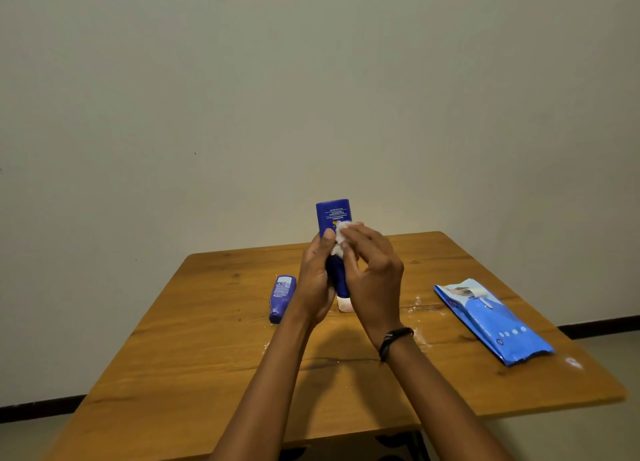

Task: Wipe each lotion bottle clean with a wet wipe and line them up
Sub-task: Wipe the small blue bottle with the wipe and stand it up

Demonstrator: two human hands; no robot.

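Note:
My left hand (313,280) grips a dark blue lotion bottle (333,215) held upside down above the wooden table (194,356), base pointing up. My right hand (372,270) pinches a crumpled white wet wipe (341,233) against the bottle's front. A second dark blue lotion bottle (281,298) lies on its side on the table, left of my hands. A small white and pink object (345,304) sits on the table behind my hands, mostly hidden.
A blue pack of wet wipes (491,322) lies flat on the right side of the table. White specks and smears (420,306) mark the wood near it. A plain wall stands right behind the table's far edge.

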